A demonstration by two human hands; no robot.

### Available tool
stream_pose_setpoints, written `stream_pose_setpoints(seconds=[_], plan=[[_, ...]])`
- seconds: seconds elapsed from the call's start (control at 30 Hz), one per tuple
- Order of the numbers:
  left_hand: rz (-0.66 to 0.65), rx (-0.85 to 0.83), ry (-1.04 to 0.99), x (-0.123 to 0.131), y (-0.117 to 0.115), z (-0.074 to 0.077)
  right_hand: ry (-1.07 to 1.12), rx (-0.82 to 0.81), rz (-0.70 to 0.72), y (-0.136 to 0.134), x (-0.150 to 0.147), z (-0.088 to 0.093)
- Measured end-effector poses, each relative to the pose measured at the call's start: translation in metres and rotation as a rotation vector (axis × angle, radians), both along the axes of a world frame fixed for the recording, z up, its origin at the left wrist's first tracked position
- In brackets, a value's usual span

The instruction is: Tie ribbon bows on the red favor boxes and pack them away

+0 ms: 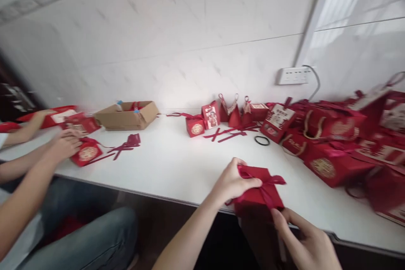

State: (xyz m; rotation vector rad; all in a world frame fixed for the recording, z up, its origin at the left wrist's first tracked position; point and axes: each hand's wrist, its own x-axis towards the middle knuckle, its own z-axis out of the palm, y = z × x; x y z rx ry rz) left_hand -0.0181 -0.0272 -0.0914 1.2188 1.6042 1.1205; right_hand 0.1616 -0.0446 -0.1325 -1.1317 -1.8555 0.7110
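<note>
At the table's front edge, a red gift box (253, 209) has a dark red ribbon (267, 196) tied over its top in a bow. My left hand (232, 183) is closed around the box's left side, its thumb lying across the top beside the bow's knot. One ribbon loop sticks out to the right. My right hand (305, 234) is at the box's near right corner, thumb and forefinger pinched on a hanging ribbon end. The tips of its other fingers are partly hidden.
Finished red gift boxes (335, 162) crowd the right side. Small boxes (195, 125) and loose ribbon strips (230, 135) lie at the back, with a black ring (262, 140) nearby. To the left are a cardboard box (123, 120) and a co-worker's hands (65, 145) on another red box.
</note>
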Motion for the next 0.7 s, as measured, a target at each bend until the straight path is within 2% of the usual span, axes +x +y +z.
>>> stream_pose_setpoints(seconds=[0.13,0.27,0.33,0.4,0.5,0.6,0.7], plan=[[-0.018,0.04,-0.036,-0.001,0.003,-0.005,0.05,-0.042,-0.027,-0.003,-0.009,0.011],[-0.025,0.024,-0.049,-0.001,0.003,-0.003,0.107,-0.198,0.084,0.0,-0.002,0.01],[-0.037,0.017,-0.069,-0.001,0.002,0.001,0.225,-0.25,0.093,0.01,0.005,0.009],[-0.008,0.06,-0.073,-0.003,0.0,0.004,0.319,-0.272,0.039,0.025,0.01,0.01],[0.093,0.166,-0.071,-0.008,-0.002,0.008,0.242,-0.324,-0.01,0.049,0.009,0.017],[0.105,0.225,-0.022,-0.015,-0.006,0.008,0.146,-0.341,0.057,0.062,0.0,0.025],[0.068,0.318,0.059,-0.018,-0.009,0.005,0.205,-0.316,0.14,0.066,-0.011,0.03]])
